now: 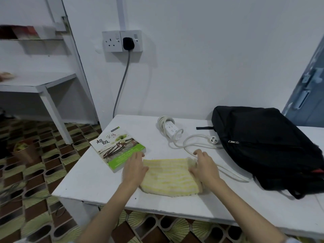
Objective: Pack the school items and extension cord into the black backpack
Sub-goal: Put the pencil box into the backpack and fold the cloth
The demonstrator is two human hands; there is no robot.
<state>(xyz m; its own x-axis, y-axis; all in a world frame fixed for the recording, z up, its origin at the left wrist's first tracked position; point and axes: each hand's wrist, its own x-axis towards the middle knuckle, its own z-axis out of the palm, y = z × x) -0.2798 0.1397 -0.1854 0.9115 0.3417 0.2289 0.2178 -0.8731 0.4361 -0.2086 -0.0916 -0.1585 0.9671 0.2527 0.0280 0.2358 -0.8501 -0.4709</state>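
While hands (168,170) flank it, the towel (170,176) seemingly lies left-right.

We see a room lit evenly and rather softly, the plain white wall (201,58) bright without glare. Shadows are faint: a pale one lies under the black fabric backpack (266,146) on the white painted table (91,179). The wide lens bends straight lines near the edges, so the white shelf frame (52,95) at the left leans and curves. That left margin is smeared, perhaps by motion, and the patterned floor (35,199) blurs toward the corner. The centre stays fairly sharp.
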